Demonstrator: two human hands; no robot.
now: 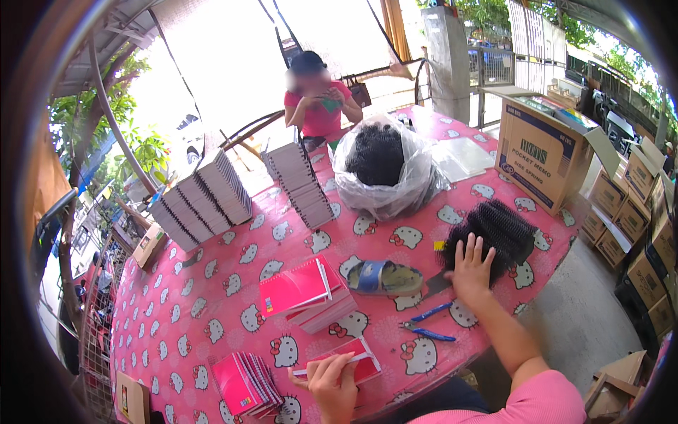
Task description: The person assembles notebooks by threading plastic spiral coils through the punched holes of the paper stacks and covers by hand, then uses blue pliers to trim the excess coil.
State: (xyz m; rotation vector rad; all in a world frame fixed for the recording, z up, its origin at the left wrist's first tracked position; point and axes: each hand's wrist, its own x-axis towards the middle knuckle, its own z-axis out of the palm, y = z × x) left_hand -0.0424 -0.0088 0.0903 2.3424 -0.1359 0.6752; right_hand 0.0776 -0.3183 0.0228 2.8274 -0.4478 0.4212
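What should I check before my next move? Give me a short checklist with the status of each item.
1. Left hand holding the red-covered notebook: ok.
2. Right hand on the black spiral binding coils: ok, fingers spread on them.
3. Single coil picked out: cannot tell.
4. Blue-handled cutters away from both hands: ok, lying on the table between them.
5. Tabletop free of footwear: not ok, a blue-strapped slipper lies there.

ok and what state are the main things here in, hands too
Left hand: resting on red notebook
Right hand: spread open on black coils
Pliers: handles spread apart
Plastic bag: open, black contents showing
Cardboard box: flap open
Slipper: sole down
Coil-bound notebooks: stacked
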